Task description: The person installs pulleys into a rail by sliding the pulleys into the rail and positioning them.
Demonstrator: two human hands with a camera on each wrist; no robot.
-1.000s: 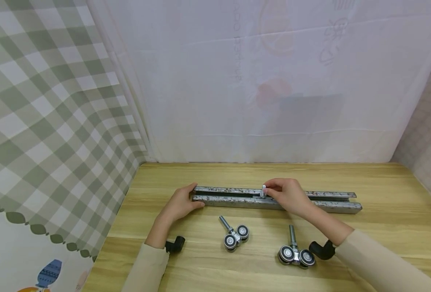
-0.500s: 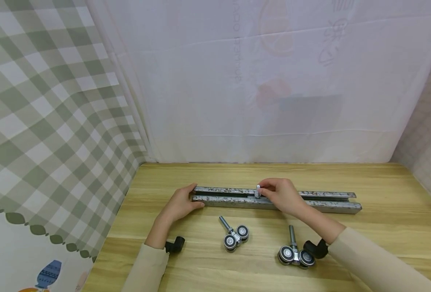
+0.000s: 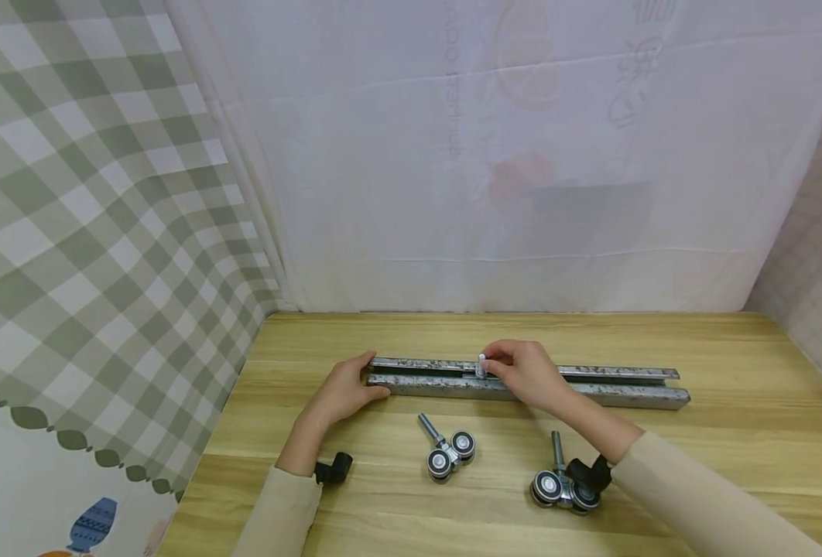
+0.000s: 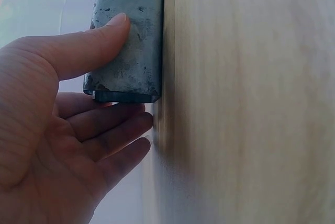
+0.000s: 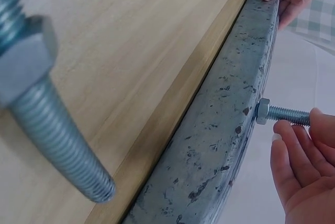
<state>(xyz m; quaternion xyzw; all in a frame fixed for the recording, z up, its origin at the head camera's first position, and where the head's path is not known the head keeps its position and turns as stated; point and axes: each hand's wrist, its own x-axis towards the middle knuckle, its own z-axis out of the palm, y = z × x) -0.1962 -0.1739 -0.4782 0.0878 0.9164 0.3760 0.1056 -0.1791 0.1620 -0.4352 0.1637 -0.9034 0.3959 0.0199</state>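
A long, speckled grey metal rail (image 3: 446,386) with a slot along its top lies crosswise on the wooden table. My left hand (image 3: 344,391) holds its left end, the thumb (image 4: 97,46) on the front face and fingers at the end and far side. Out of the slot stands a threaded bolt (image 5: 288,115) with a hex nut at its base. My right hand (image 3: 529,375) pinches this bolt near its tip, left of the rail's middle. Whatever the bolt is fixed to inside the rail is mostly hidden.
Two roller trolleys lie in front of the rail: one trolley (image 3: 450,456) near the middle, another trolley (image 3: 557,487) further right, partly behind the black wrist mount (image 3: 590,473). A white cloth (image 3: 383,193) hangs behind the table (image 3: 397,510), a checked cloth (image 3: 139,232) at left.
My right hand has slid the bolt leftward along the slot, a short way towards my left hand. The left hand, the rail and the two loose trolleys have stayed in place.
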